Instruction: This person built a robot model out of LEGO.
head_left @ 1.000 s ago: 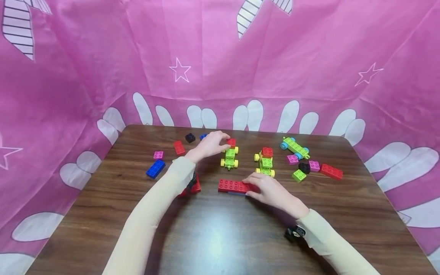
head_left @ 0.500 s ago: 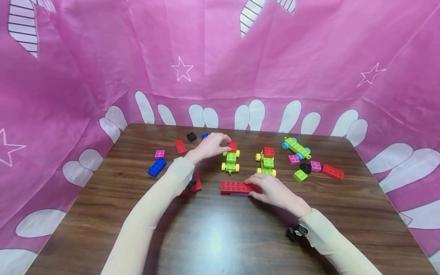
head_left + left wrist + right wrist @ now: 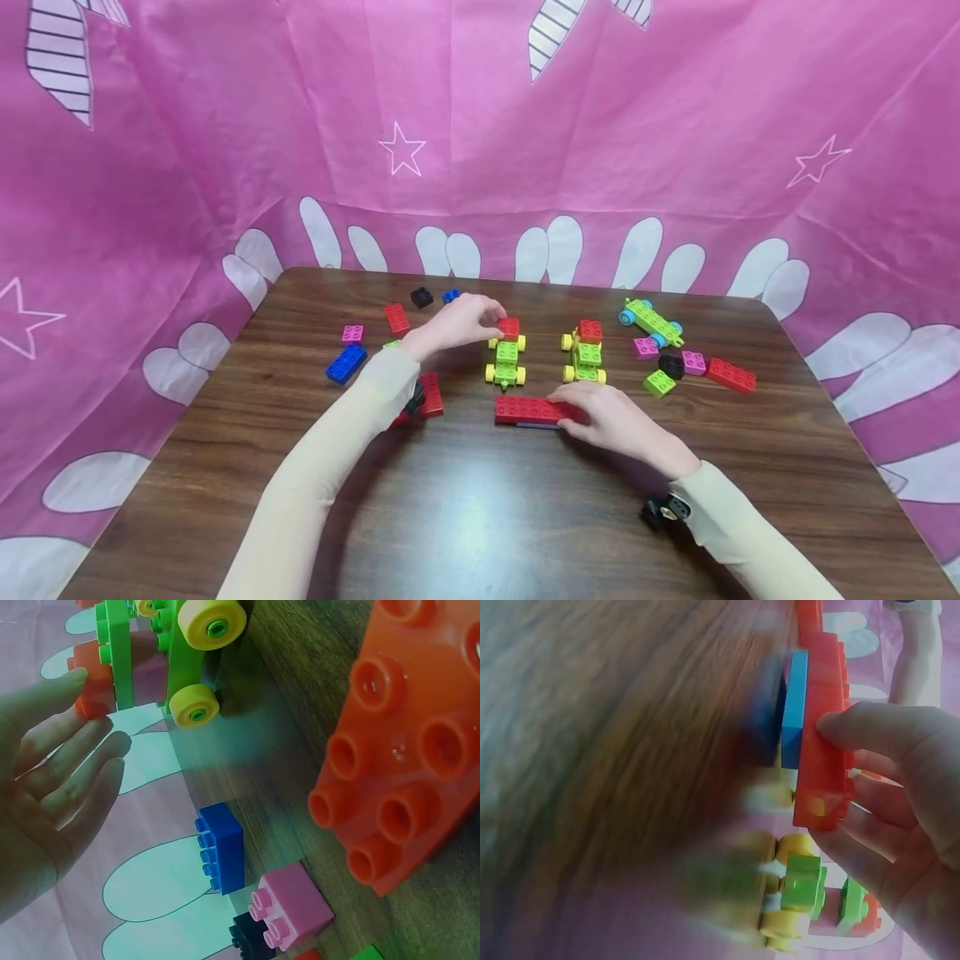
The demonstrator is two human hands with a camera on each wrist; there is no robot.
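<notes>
My left hand (image 3: 459, 325) holds a small red brick (image 3: 510, 327) between thumb and fingers. That brick tops a stack on a lime-green wheeled car base (image 3: 506, 374) with yellow wheels. In the left wrist view a pink brick (image 3: 150, 671) shows within the stack. My right hand (image 3: 611, 417) grips the right part of a long red brick piece (image 3: 525, 409), thumb on its near side. Under it a blue brick (image 3: 794, 705) shows in the right wrist view. A similar yellow-wheeled car (image 3: 587, 354) with a red brick on top stands behind the right hand.
Red bricks (image 3: 431, 394) lie under the left wrist. At left are a blue brick (image 3: 347, 363), pink brick (image 3: 352, 333), red brick (image 3: 397, 317) and black brick (image 3: 422, 297). At right, a blue-wheeled car base (image 3: 651, 322) lies near several loose bricks.
My right hand has slid the long red piece slightly to the right. My left hand stays at the red brick on the car. The head view has shifted a little.
</notes>
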